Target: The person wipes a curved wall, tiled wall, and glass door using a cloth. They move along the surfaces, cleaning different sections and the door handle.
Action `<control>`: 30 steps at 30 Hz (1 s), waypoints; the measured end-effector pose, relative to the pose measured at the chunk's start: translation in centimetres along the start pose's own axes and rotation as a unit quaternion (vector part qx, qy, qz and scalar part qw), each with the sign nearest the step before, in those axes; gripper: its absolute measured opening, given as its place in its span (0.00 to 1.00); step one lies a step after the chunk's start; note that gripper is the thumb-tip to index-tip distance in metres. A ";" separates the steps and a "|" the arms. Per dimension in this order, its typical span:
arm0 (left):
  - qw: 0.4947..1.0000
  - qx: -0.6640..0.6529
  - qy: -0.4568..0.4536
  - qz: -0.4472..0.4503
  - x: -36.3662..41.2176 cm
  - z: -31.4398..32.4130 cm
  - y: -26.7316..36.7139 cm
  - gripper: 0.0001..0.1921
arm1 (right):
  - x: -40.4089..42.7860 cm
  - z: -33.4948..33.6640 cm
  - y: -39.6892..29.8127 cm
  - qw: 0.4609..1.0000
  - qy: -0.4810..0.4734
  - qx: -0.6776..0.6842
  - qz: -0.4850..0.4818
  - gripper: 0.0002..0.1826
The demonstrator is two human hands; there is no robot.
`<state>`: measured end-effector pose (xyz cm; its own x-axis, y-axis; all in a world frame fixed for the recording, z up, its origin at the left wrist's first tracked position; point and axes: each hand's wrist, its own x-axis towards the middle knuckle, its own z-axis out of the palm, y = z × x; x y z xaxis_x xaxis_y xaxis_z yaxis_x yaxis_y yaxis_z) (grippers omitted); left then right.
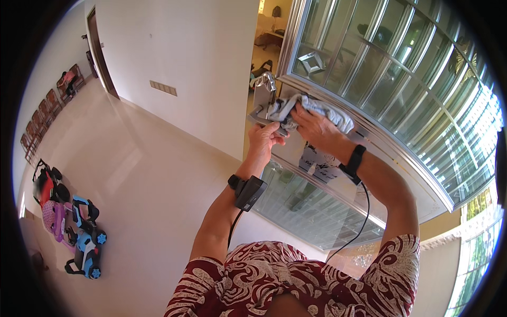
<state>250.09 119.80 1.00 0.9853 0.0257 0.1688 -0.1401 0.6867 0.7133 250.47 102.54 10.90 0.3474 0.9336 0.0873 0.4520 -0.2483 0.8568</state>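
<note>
My left hand (263, 139) grips a grey lever door handle (264, 120), fingers curled around its lower end. My right hand (317, 128) lies on a crumpled grey-white cloth (328, 113) and holds it against the door, just right of the handle. Part of the cloth overlaps the handle's upper area. The door (376, 75) has a silver metal frame with glass panes and bars above a light panel with a dark floral pattern (317, 164). A shiny silver curved fitting (266, 82) shows above the handle. The cloth hides the door surface beneath it.
A white wall (190, 59) stands left of the door's edge. Ride-on toys, including a blue one (85, 245) and a red one (47, 188), stand on the pale floor (158, 190). Wooden chairs (41, 115) line the far wall, with a person (70, 81) by them. Cables hang from my wristbands.
</note>
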 end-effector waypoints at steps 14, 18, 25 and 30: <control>0.998 0.028 -0.036 -0.045 0.0 -0.5 0.5 0.11 | -14.2 4.1 -12.8 0.996 -0.078 0.009 -0.034 0.22; 0.997 0.051 -0.013 -0.061 -0.3 0.0 0.9 0.11 | -12.8 2.5 -10.5 0.997 -0.074 0.004 -0.012 0.16; 0.993 0.072 -0.001 -0.094 -0.1 -0.3 1.1 0.13 | -4.4 3.1 -4.5 0.975 0.068 0.057 0.204 0.11; 0.993 0.076 0.005 -0.086 -0.1 -0.6 1.1 0.13 | -7.3 6.4 -11.8 0.983 0.099 0.021 0.151 0.19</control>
<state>249.88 120.97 1.37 0.9968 -0.0743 0.0293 0.0178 0.5642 0.8255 247.91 97.04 -3.11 0.3066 0.8465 0.4351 0.3877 -0.5286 0.7551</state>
